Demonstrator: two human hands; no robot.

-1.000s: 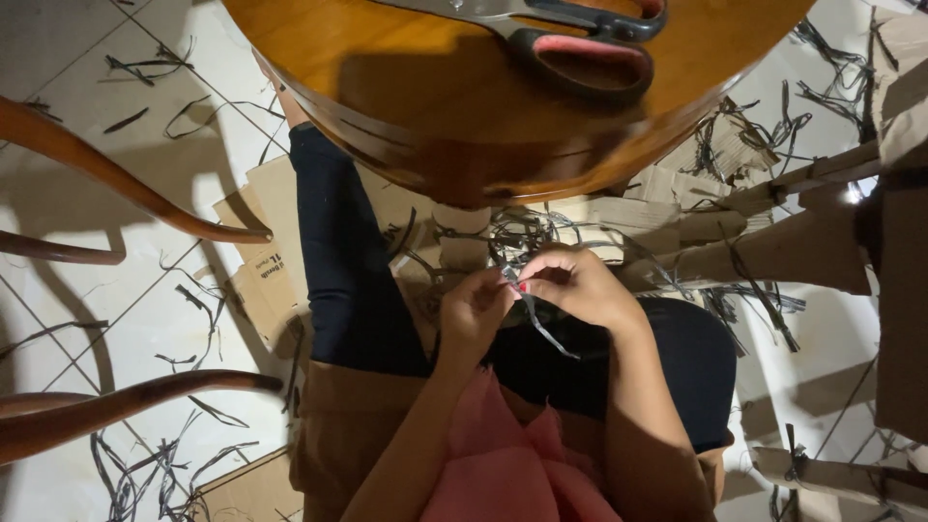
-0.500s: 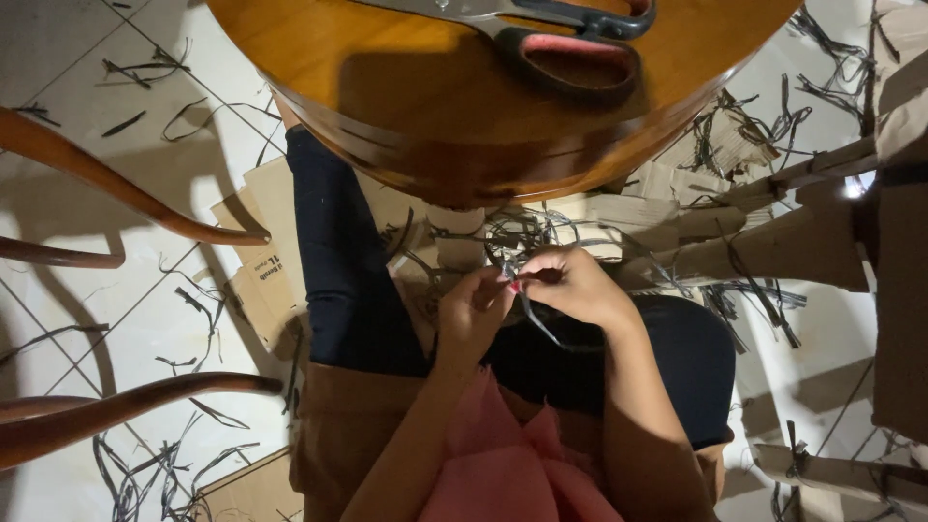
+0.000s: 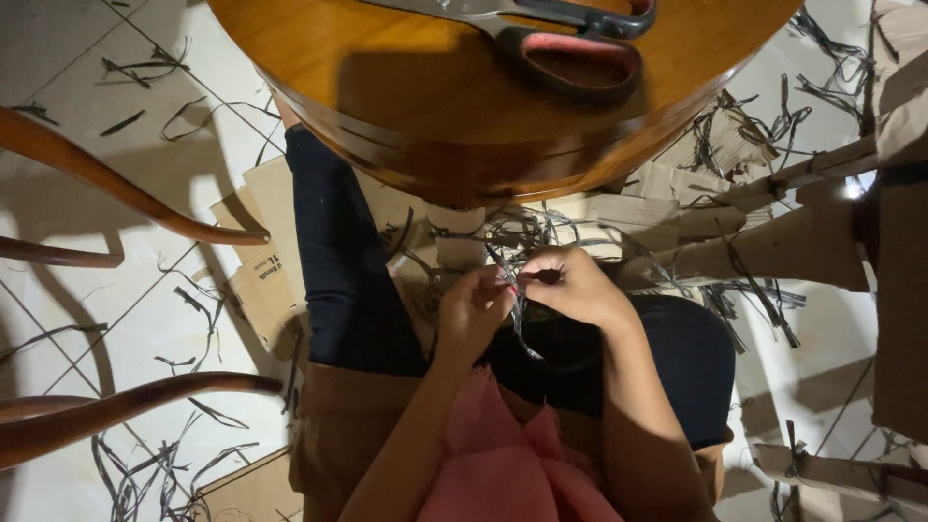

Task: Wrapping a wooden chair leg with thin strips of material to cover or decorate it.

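Note:
My left hand (image 3: 471, 311) and my right hand (image 3: 572, 286) meet over my lap, just below the rim of a round wooden table (image 3: 406, 87). Both pinch the same thin dark strip (image 3: 517, 314), which hangs down between them in a curl. More dark strips (image 3: 512, 232) lie tangled on the flat cardboard just beyond my fingers. A pair of large scissors with red and black handles (image 3: 570, 48) rests on the tabletop, untouched. My legs in dark trousers (image 3: 338, 271) stretch under the table.
Curved wooden chair arms (image 3: 135, 198) reach in from the left over the white tiled floor (image 3: 126, 329). Flat cardboard pieces (image 3: 256, 261) lie beside my leg, and folded cardboard (image 3: 802, 232) stands on the right. Cut strips (image 3: 773, 126) are scattered over the floor.
My hands stay together on the strip with only slight finger shifts. The view has tilted a little, so the table and scissors sit a bit higher in frame.

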